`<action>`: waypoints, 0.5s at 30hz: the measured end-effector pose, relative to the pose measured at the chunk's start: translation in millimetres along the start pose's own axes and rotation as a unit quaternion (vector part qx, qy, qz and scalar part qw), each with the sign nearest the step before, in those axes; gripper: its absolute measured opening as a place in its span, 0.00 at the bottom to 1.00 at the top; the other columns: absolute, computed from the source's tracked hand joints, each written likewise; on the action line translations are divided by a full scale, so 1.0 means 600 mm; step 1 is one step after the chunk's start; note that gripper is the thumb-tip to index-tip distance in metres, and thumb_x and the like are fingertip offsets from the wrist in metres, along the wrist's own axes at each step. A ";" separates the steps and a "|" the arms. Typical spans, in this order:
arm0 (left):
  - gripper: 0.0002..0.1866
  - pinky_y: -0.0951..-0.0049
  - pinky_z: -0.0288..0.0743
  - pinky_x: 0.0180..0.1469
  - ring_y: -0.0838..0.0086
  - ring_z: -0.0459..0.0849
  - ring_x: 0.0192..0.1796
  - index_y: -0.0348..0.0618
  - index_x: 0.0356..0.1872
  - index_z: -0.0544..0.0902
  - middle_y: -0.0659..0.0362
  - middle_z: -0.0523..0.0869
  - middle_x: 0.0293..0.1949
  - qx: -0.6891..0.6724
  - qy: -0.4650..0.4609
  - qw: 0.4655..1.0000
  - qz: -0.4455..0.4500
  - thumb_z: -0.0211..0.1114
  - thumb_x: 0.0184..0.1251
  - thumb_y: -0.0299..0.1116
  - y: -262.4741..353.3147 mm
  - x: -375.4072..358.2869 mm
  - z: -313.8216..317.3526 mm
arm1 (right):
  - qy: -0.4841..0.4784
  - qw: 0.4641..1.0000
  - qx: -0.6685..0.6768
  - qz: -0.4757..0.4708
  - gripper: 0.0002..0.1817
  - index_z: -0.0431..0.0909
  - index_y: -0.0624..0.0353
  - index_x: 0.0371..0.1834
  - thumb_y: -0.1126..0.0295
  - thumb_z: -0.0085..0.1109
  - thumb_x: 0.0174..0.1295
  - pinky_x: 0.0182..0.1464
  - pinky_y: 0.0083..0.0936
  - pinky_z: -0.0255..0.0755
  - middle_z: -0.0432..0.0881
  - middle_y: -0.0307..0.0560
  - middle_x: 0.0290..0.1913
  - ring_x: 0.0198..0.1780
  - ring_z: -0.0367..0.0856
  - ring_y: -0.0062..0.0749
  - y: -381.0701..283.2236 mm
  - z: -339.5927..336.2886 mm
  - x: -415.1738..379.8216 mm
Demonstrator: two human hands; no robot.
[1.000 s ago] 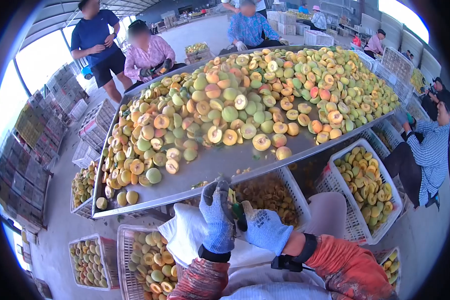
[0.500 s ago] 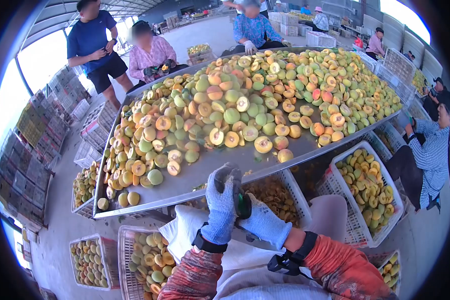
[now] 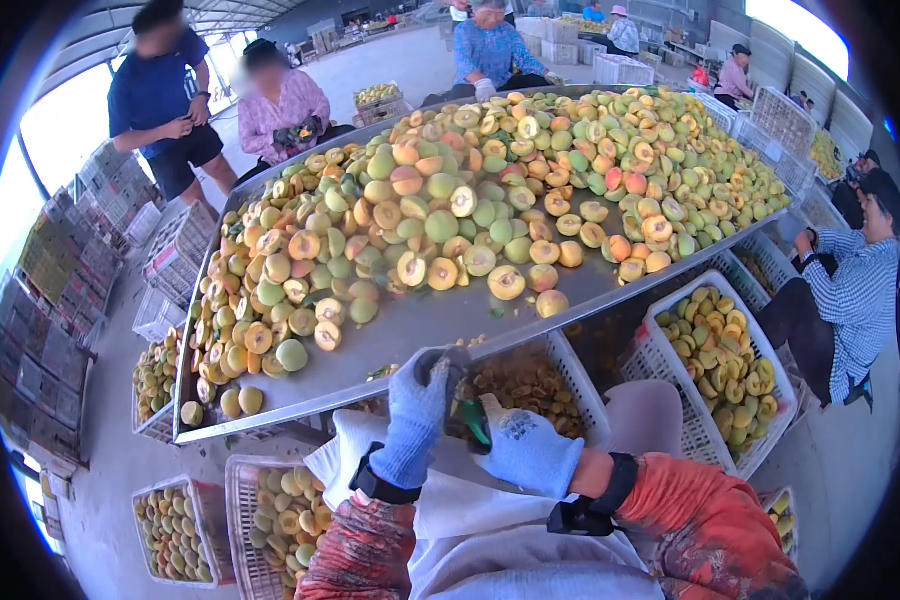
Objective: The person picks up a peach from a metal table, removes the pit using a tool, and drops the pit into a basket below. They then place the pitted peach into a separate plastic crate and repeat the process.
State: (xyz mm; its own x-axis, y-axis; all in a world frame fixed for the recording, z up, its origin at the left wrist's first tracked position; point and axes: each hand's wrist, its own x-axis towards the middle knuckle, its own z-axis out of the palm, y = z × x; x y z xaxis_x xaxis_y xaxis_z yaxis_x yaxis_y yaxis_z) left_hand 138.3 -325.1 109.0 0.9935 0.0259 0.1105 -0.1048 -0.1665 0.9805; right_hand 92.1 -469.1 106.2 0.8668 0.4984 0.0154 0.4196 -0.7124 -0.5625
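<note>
Gloved left hand (image 3: 417, 410) is pointing toward twelve o'clock, fingers bending, and whether it's clutching anything, I can't tell! Right hand (image 3: 535, 452), angling in toward ten, is clenching its grip around a green-handled tool (image 3: 475, 425). Beyond the raised metal rim (image 3: 370, 388), halved stone fruit (image 3: 450, 215) is heaping at twelve across the table (image 3: 420, 325). A filled crate (image 3: 697, 398) is standing at three, another crate (image 3: 245, 540) at eight; a pink-clad co-worker (image 3: 288, 105) is sitting at eleven in this roofed shed.
</note>
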 end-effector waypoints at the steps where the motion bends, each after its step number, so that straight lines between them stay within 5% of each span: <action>1: 0.12 0.76 0.73 0.47 0.75 0.80 0.40 0.29 0.42 0.79 0.54 0.84 0.38 -0.051 0.013 0.998 0.039 0.52 0.67 0.28 -0.001 -0.005 0.002 | 0.014 0.996 0.092 0.012 0.34 0.61 0.76 0.55 0.60 0.60 0.52 0.31 0.43 0.72 0.78 0.63 0.25 0.29 0.80 0.55 0.004 -0.008 -0.003; 2: 0.12 0.75 0.74 0.46 0.74 0.81 0.40 0.30 0.42 0.79 0.54 0.84 0.38 -0.035 0.028 0.995 0.091 0.53 0.67 0.28 -0.008 -0.006 0.002 | -0.031 0.990 0.136 0.024 0.33 0.61 0.76 0.53 0.61 0.61 0.51 0.34 0.44 0.71 0.77 0.67 0.27 0.31 0.79 0.59 0.000 -0.019 0.001; 3: 0.11 0.75 0.73 0.47 0.74 0.81 0.39 0.30 0.42 0.79 0.54 0.84 0.37 -0.115 0.016 0.993 0.029 0.54 0.66 0.27 0.007 -0.008 0.005 | -0.027 0.983 0.181 0.016 0.30 0.63 0.74 0.49 0.61 0.61 0.51 0.35 0.43 0.70 0.77 0.68 0.29 0.32 0.78 0.61 -0.005 -0.033 -0.003; 6: 0.11 0.75 0.73 0.41 0.75 0.80 0.33 0.31 0.34 0.81 0.57 0.84 0.31 -0.067 -0.080 0.994 -0.024 0.58 0.65 0.31 0.006 0.016 -0.006 | -0.100 0.945 0.299 0.084 0.27 0.63 0.68 0.48 0.65 0.61 0.49 0.39 0.41 0.69 0.76 0.64 0.33 0.36 0.76 0.56 0.013 -0.023 0.006; 9: 0.11 0.75 0.72 0.43 0.75 0.79 0.36 0.32 0.37 0.81 0.57 0.83 0.34 -0.010 -0.105 0.993 -0.057 0.59 0.65 0.32 0.008 0.029 0.010 | -0.003 0.934 0.357 0.015 0.24 0.64 0.64 0.46 0.67 0.61 0.48 0.37 0.38 0.70 0.77 0.57 0.31 0.32 0.76 0.48 0.017 -0.010 0.015; 11: 0.11 0.74 0.71 0.47 0.74 0.78 0.42 0.34 0.41 0.79 0.55 0.82 0.40 -0.140 -0.040 0.989 -0.033 0.60 0.64 0.33 -0.001 0.030 0.032 | -0.064 0.827 0.539 0.148 0.23 0.65 0.63 0.45 0.69 0.62 0.47 0.33 0.35 0.70 0.78 0.52 0.29 0.28 0.75 0.39 0.001 -0.048 0.005; 14: 0.12 0.72 0.69 0.53 0.73 0.76 0.46 0.34 0.44 0.77 0.54 0.81 0.45 0.076 0.030 0.983 0.165 0.61 0.62 0.29 -0.012 0.017 0.052 | -0.050 0.869 0.479 0.116 0.22 0.66 0.62 0.44 0.72 0.63 0.46 0.29 0.32 0.71 0.77 0.50 0.26 0.22 0.73 0.34 0.019 -0.030 0.016; 15: 0.12 0.72 0.69 0.53 0.73 0.76 0.46 0.34 0.44 0.77 0.54 0.81 0.45 0.077 0.029 0.983 0.163 0.61 0.62 0.29 -0.010 0.011 0.054 | 0.085 0.917 0.390 -0.008 0.22 0.66 0.64 0.46 0.69 0.61 0.49 0.26 0.33 0.72 0.77 0.52 0.23 0.20 0.75 0.40 0.023 -0.010 0.013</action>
State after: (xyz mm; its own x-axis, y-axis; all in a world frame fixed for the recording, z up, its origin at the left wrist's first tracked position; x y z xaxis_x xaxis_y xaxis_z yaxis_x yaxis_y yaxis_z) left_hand 146.6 -355.9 98.3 0.9032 0.0021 0.4293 -0.4057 -0.3228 0.8551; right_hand 106.6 -478.1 103.6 0.9197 0.3739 0.1202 0.1699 -0.1028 -0.9801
